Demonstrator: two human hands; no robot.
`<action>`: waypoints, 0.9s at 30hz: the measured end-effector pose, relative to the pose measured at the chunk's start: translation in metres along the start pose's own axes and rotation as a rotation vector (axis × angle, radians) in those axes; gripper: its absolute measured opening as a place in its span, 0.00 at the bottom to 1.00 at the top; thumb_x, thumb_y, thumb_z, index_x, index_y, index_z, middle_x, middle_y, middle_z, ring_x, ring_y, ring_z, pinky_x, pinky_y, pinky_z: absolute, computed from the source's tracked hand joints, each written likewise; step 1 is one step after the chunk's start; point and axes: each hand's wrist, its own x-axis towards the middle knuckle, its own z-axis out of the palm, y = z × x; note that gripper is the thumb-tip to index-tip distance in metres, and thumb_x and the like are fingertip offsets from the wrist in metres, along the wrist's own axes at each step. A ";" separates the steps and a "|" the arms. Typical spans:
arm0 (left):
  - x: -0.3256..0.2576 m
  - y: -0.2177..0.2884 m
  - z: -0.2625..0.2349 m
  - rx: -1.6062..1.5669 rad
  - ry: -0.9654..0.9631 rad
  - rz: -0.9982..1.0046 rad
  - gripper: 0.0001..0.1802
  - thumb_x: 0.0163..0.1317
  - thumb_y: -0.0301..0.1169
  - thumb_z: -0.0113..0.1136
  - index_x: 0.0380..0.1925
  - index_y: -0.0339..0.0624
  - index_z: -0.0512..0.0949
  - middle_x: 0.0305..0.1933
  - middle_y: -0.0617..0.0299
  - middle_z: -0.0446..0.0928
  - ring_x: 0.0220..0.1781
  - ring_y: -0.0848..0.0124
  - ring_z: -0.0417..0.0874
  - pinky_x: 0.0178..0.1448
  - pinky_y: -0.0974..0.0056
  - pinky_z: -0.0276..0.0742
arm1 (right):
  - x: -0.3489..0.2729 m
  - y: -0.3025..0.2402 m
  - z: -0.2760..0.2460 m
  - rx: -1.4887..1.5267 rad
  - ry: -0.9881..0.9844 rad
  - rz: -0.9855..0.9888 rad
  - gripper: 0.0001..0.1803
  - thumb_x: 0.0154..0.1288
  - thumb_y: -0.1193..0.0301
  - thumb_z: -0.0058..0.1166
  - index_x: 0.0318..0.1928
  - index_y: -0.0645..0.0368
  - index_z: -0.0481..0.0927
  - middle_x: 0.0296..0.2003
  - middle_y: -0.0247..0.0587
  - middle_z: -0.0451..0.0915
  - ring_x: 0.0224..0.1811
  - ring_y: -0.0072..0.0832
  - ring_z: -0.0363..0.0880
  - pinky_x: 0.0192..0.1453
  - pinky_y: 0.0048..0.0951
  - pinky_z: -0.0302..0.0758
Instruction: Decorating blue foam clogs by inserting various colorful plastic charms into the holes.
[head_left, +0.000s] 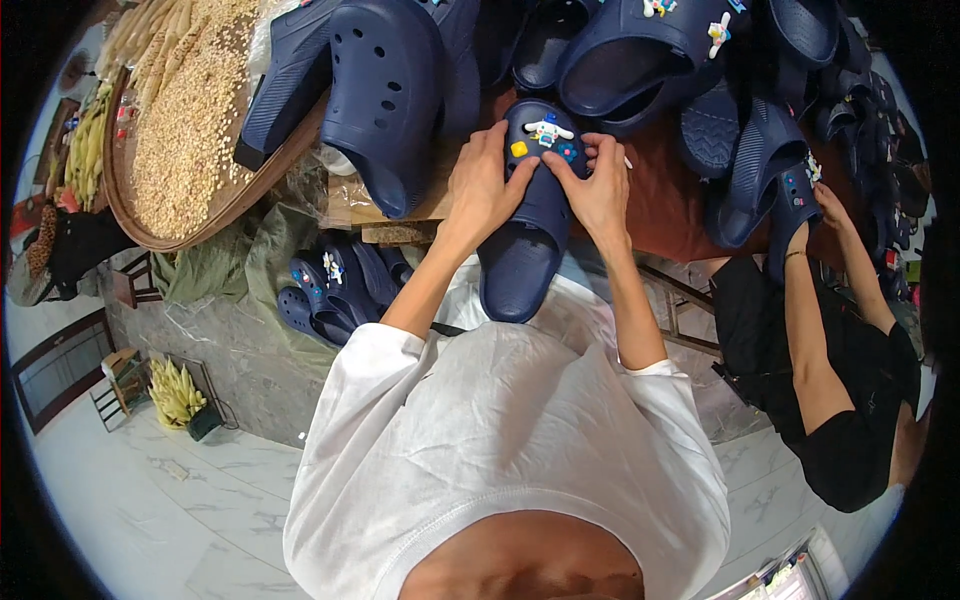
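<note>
A navy blue clog (528, 215) lies in front of me, its toe pointing away and its heel toward my white shirt. Small charms sit on its toe: a white figure, a yellow square and a blue-red one. My left hand (485, 185) grips the clog's left side, thumb on the toe by the charms. My right hand (600, 185) holds the right side, fingers pressed on the upper near the charms.
Many more navy clogs (385, 90) are piled across the brown table (665, 205) beyond. A round woven tray of grain (185, 120) sits at left. Finished clogs with charms (335, 280) lie below the table. A person in black (830, 340) at right handles another clog.
</note>
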 end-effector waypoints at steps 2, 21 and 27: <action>0.007 0.004 0.002 0.109 -0.095 -0.103 0.38 0.63 0.51 0.63 0.61 0.29 0.71 0.53 0.42 0.78 0.54 0.44 0.81 0.56 0.48 0.77 | 0.003 0.002 0.002 -0.065 0.005 0.014 0.32 0.54 0.50 0.71 0.48 0.64 0.78 0.44 0.48 0.77 0.43 0.39 0.79 0.49 0.40 0.76; 0.017 -0.002 0.015 0.301 -0.123 -0.073 0.26 0.70 0.46 0.56 0.51 0.28 0.76 0.37 0.42 0.81 0.39 0.46 0.85 0.42 0.48 0.81 | -0.004 0.032 0.003 -0.159 0.054 -0.194 0.15 0.72 0.69 0.53 0.52 0.65 0.82 0.39 0.53 0.77 0.45 0.50 0.79 0.49 0.44 0.76; 0.013 -0.003 0.021 0.354 -0.048 0.035 0.23 0.71 0.39 0.53 0.50 0.24 0.76 0.33 0.41 0.81 0.35 0.47 0.85 0.39 0.50 0.82 | -0.007 0.049 -0.006 -0.247 0.105 -0.198 0.19 0.70 0.66 0.57 0.57 0.62 0.79 0.48 0.50 0.74 0.52 0.46 0.74 0.57 0.43 0.71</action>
